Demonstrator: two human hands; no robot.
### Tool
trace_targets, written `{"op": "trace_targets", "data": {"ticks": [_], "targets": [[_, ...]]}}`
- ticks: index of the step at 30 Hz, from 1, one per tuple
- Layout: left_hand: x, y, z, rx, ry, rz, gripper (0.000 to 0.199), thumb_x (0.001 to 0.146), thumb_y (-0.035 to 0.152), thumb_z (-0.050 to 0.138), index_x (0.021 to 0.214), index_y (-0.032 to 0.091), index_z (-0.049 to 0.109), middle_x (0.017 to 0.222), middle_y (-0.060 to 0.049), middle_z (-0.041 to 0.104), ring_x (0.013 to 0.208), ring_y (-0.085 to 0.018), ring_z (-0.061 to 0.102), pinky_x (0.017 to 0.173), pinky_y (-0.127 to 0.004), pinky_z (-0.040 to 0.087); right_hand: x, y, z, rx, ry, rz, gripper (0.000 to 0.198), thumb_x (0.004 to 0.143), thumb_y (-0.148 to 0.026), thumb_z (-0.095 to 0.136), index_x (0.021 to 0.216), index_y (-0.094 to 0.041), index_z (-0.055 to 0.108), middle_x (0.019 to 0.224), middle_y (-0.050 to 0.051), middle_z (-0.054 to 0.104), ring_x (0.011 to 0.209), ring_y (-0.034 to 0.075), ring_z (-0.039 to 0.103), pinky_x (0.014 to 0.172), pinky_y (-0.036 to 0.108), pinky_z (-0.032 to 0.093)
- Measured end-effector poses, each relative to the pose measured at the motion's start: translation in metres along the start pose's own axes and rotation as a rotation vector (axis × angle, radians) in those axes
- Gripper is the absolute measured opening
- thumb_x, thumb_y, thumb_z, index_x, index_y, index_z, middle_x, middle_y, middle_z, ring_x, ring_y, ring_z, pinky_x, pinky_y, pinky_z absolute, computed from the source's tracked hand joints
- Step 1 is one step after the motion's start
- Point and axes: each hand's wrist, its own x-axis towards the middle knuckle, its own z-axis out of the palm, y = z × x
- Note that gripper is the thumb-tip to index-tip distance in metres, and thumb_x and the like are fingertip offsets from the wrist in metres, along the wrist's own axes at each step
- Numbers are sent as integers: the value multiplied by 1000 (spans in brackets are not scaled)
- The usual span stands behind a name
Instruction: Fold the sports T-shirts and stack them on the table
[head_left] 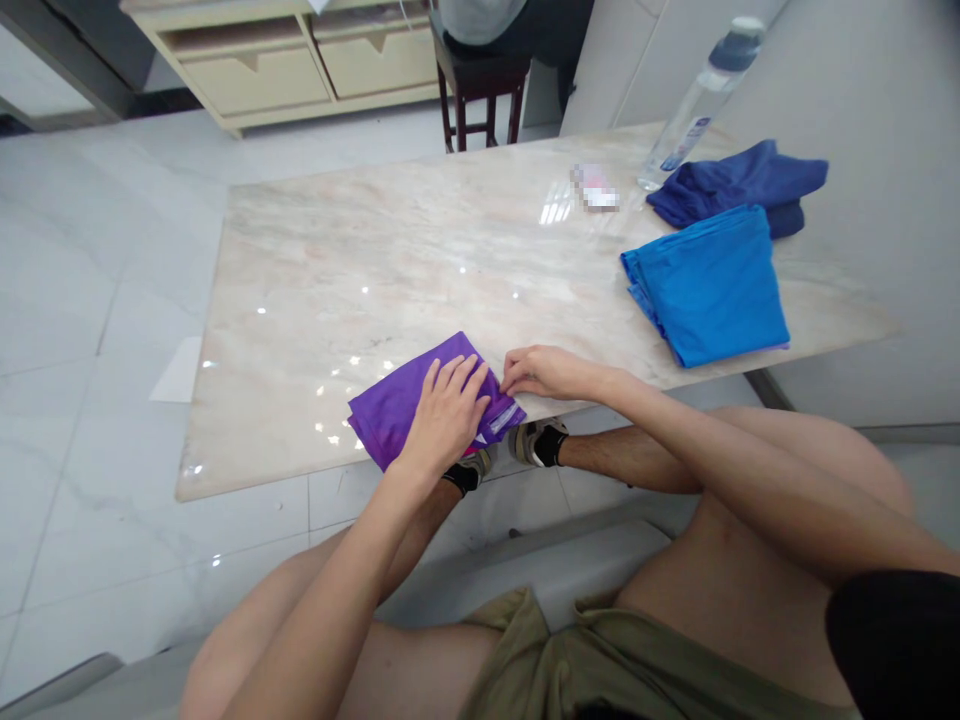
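Observation:
A folded purple cloth lies at the near edge of the marble-patterned table, its lower corner reaching over that edge. My left hand rests flat on top of it, fingers spread. At the cloth's right side, my right hand has its thumb and fingers pinched on the edge. Layers show there, with shiny pale strips between them; what these are I cannot make out. Further right is a folded bright blue cloth, out of reach of both hands as they are placed.
Behind the blue cloth lies a crumpled dark blue cloth. A clear bottle stands beside it, near a blurred pink-and-white item. Beyond the table are a dark stool with a person on it and a cream drawer cabinet.

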Motion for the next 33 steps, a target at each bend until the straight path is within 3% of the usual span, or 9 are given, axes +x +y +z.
{"op": "trace_targets", "data": {"ticks": [5, 11, 17, 22, 28, 33], "targets": [[8, -2, 21, -13, -50, -20, 60, 116, 40, 38, 173, 22, 44, 184, -8, 35, 173, -35, 22, 141, -66, 10, -3, -6, -1, -17, -16, 17, 17, 102, -19, 71, 103, -23, 87, 103, 6, 77, 93, 19, 72, 87, 28, 52], [4, -12, 24, -17, -88, -4, 64, 116, 42, 34, 178, 24, 34, 186, -8, 30, 175, -32, 17, 142, -64, 7, -5, -11, -3, -70, -42, 45, 11, 100, -19, 73, 98, -22, 84, 101, 5, 76, 91, 20, 71, 81, 27, 49], [7, -29, 23, -84, -117, -77, 68, 117, 42, 24, 181, 19, 22, 187, -9, 25, 176, -29, 13, 142, -63, 3, -14, -26, 14, -247, 87, 83, 20, 108, -23, 62, 99, -18, 80, 105, 9, 76, 91, 20, 69, 76, 29, 44], [9, -41, 22, -65, -101, -135, 69, 117, 44, 22, 181, 17, 22, 187, -11, 25, 176, -31, 13, 142, -64, 2, -20, -35, 29, -388, 223, 69, 25, 113, -23, 54, 106, -17, 77, 110, 11, 74, 90, 19, 65, 72, 31, 40], [11, -43, 21, -65, -129, -160, 70, 117, 45, 21, 181, 16, 21, 187, -11, 23, 176, -31, 11, 141, -64, 3, -22, -41, 27, -464, 232, 93, 35, 115, -22, 45, 105, -16, 77, 103, 11, 72, 79, 19, 61, 68, 34, 36], [17, -49, 12, -33, -149, -227, 70, 116, 48, 28, 181, 21, 21, 188, -12, 19, 176, -35, 9, 139, -70, 8, -14, -45, 13, -455, 242, 277, 34, 115, -27, 47, 106, -18, 79, 110, 12, 74, 79, 20, 65, 63, 35, 37]]}}
